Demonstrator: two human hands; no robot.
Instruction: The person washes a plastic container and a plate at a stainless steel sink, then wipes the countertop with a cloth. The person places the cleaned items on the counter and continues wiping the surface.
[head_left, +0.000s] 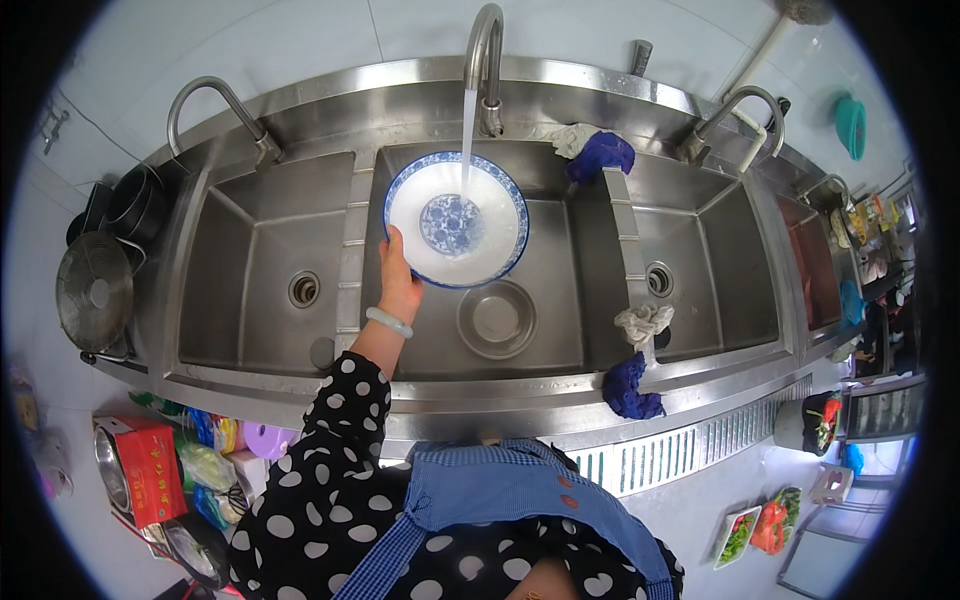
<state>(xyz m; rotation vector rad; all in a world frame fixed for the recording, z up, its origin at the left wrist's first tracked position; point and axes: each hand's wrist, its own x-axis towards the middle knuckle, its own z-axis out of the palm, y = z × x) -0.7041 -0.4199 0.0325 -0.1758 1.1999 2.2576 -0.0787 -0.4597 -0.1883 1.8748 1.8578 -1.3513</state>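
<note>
My left hand grips the lower left rim of a white porcelain bowl with a blue floral rim and centre. The bowl is held over the middle stainless steel sink, and water from the gooseneck faucet runs into it. A round metal drain piece or shallow dish lies on the sink floor below the bowl. My right hand is out of view.
Sinks with drains flank the middle one: left and right. A purple cloth, a whitish rag and another purple cloth lie around the right divider. Dark pots stand at the far left.
</note>
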